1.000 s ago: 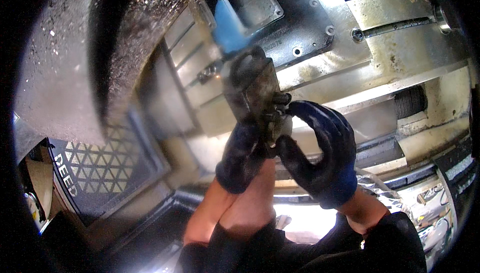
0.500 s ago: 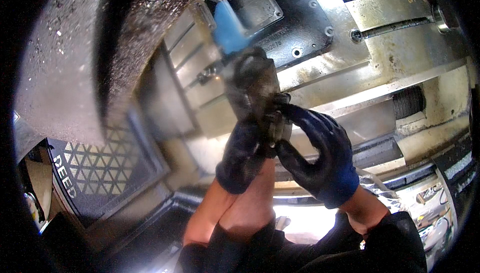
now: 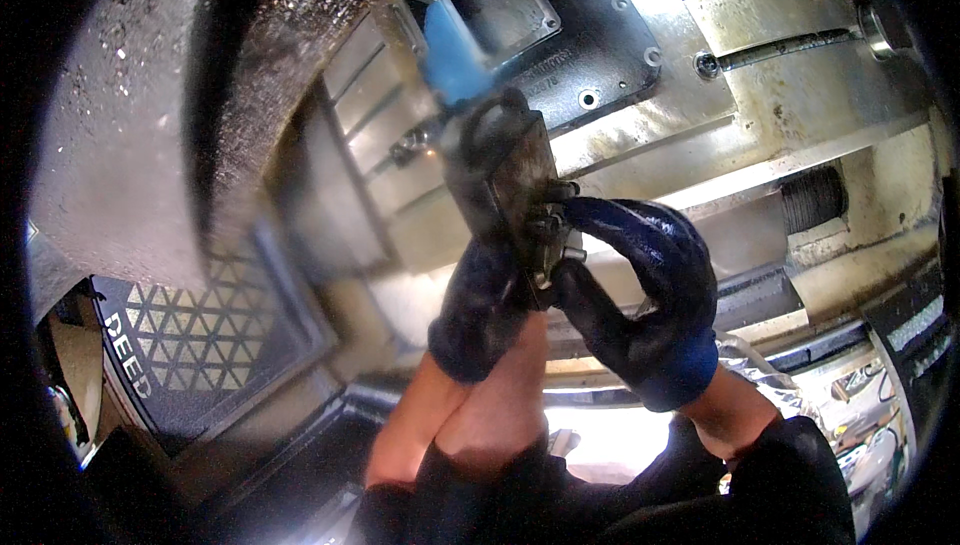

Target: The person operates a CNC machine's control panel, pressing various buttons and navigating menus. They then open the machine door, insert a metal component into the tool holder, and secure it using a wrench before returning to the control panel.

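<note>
A dark, box-shaped metal block [image 3: 524, 180] is held up in front of me by my left hand [image 3: 484, 310], in a black and blue glove. The fingers wrap round its lower part and are partly hidden by it. Small metal fittings [image 3: 550, 227] with short pins stick out from the block's right side. My right hand [image 3: 650, 290], gloved alike, is curled in a C there. Its forefinger touches the upper fittings and its thumb the lower ones. Beyond the block, a black machined plate [image 3: 600, 55] with bolt holes and a square frame lies on the machine bed.
The slotted metal bed [image 3: 770, 45] stretches behind and to the right. A blue piece [image 3: 452, 50] lies beside the plate. A large grey machine part speckled with chips [image 3: 120, 145] hangs close on the left, above a patterned dark panel [image 3: 190, 335]. A ribbed bellows [image 3: 815, 200] sits at right.
The block has turned slightly, showing more of its right face and fittings. My right hand's fingers have shifted on the fittings, with the knuckles raised a little.
</note>
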`<action>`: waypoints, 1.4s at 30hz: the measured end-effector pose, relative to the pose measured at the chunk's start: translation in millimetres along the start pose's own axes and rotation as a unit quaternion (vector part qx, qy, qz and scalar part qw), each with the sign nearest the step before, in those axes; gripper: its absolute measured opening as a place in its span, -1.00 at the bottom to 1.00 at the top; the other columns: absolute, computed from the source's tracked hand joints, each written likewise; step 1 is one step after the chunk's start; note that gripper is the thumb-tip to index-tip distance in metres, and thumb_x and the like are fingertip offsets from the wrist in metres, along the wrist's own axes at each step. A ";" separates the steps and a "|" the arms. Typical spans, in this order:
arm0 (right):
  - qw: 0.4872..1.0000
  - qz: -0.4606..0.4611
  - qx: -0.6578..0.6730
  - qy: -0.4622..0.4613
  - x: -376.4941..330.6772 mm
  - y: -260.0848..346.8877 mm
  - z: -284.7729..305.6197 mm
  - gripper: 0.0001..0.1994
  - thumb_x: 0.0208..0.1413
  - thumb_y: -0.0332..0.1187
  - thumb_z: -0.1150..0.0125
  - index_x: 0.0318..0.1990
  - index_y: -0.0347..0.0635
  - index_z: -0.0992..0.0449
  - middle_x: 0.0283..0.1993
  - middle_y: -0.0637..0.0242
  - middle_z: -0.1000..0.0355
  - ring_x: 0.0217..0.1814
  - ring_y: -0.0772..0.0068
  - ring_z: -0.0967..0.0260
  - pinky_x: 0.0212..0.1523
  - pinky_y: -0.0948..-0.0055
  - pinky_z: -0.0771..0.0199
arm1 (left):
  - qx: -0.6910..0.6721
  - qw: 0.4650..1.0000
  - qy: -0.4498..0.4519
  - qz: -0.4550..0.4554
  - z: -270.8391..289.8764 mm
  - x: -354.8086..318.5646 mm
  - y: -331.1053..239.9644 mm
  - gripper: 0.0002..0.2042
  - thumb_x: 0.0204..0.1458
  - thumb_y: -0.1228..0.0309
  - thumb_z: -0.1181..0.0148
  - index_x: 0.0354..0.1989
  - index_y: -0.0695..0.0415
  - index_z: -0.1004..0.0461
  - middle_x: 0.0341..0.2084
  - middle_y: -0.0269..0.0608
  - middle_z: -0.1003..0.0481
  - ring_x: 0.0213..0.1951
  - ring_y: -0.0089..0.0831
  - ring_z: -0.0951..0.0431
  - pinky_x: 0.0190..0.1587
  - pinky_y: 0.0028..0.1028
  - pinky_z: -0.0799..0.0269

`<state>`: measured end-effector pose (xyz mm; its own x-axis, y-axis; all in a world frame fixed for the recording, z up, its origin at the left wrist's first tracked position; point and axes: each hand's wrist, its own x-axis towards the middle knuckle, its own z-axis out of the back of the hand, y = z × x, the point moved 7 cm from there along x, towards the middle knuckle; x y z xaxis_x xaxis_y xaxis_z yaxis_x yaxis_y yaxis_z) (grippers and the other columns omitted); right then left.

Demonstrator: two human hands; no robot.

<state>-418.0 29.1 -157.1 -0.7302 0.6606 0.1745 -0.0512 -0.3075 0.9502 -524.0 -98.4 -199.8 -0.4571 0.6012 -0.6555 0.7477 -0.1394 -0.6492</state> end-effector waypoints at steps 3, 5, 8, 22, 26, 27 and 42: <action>0.998 -0.001 -0.043 0.048 9.0 -0.4 -6.2 -0.64 0.05 -0.34 -0.37 0.01 -0.17 -0.53 -0.02 0.17 -0.53 -0.01 0.12 -0.48 0.04 0.18 -0.37 | 0.004 0.999 0.039 -0.026 -3.8 4.3 -1.3 -0.36 0.19 0.09 -0.16 0.35 0.16 -0.18 0.15 -0.11 -0.39 0.11 -0.35 -0.43 0.15 -0.41 -0.39; 0.997 0.031 -0.067 0.032 15.2 2.8 -7.7 -0.72 0.09 -0.28 -0.31 -0.06 -0.15 -0.55 -0.13 0.19 -0.53 -0.15 0.11 -0.45 -0.09 0.20 -0.35 | 0.006 0.997 0.062 -0.035 -3.6 6.5 -1.2 -0.41 0.21 0.14 -0.13 0.35 0.15 -0.19 0.15 -0.13 -0.39 0.13 -0.37 -0.42 0.17 -0.41 -0.38; 0.992 0.023 -0.119 0.044 17.9 0.5 -11.6 -0.74 0.12 -0.27 -0.25 -0.07 -0.16 -0.56 -0.19 0.17 -0.52 -0.17 0.07 -0.43 -0.09 0.16 -0.33 | 0.018 0.996 0.084 -0.039 0.1 7.2 0.5 -0.48 0.26 0.22 -0.08 0.34 0.13 -0.20 0.15 -0.15 -0.39 0.14 -0.39 -0.41 0.21 -0.41 -0.36; 0.998 -0.029 -0.054 -0.007 7.6 -17.2 -8.0 -0.69 0.10 -0.21 -0.30 -0.06 -0.17 -0.57 -0.13 0.12 -0.55 -0.07 0.08 -0.49 -0.02 0.17 -0.41 | -0.052 0.999 0.006 -0.004 9.2 2.2 3.7 -0.40 0.24 0.11 -0.13 0.35 0.20 -0.19 0.14 -0.11 -0.40 0.12 -0.31 -0.44 0.16 -0.35 -0.42; 0.978 -0.158 0.023 0.133 -11.8 -38.3 -31.5 -0.57 0.09 -0.20 -0.34 0.06 -0.22 -0.50 -0.11 0.07 -0.55 -0.09 0.07 -0.53 -0.06 0.17 -0.47 | -0.091 0.996 0.006 0.004 11.5 1.9 2.3 -0.46 0.29 0.17 -0.06 0.36 0.16 -0.20 0.21 -0.12 -0.37 0.22 -0.26 -0.39 0.27 -0.27 -0.37; 0.987 -0.123 0.024 0.100 -12.2 -33.5 -30.2 -0.48 0.07 -0.21 -0.38 0.14 -0.28 -0.44 -0.13 0.03 -0.55 -0.16 0.09 -0.55 -0.10 0.17 -0.50 | -0.087 0.996 0.010 0.007 11.0 1.6 2.2 -0.46 0.28 0.18 -0.07 0.36 0.16 -0.20 0.22 -0.11 -0.36 0.22 -0.27 -0.39 0.26 -0.28 -0.38; 0.987 -0.128 0.076 0.062 -18.4 -36.7 -26.0 -0.23 -0.05 -0.19 -0.50 0.30 -0.27 -0.28 0.10 0.06 -0.46 0.13 0.21 -0.45 0.09 0.28 -0.49 | -0.059 0.997 0.044 -0.005 7.1 -3.9 2.4 -0.50 0.27 0.34 -0.09 0.35 0.18 -0.20 0.19 -0.10 -0.37 0.15 -0.28 -0.43 0.19 -0.32 -0.41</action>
<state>-420.4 10.4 -201.9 -0.7844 0.6122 -0.1000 -0.1490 -0.0295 0.9884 -523.9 -106.7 -201.6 -0.4238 0.6698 -0.6097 0.7972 -0.0437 -0.6021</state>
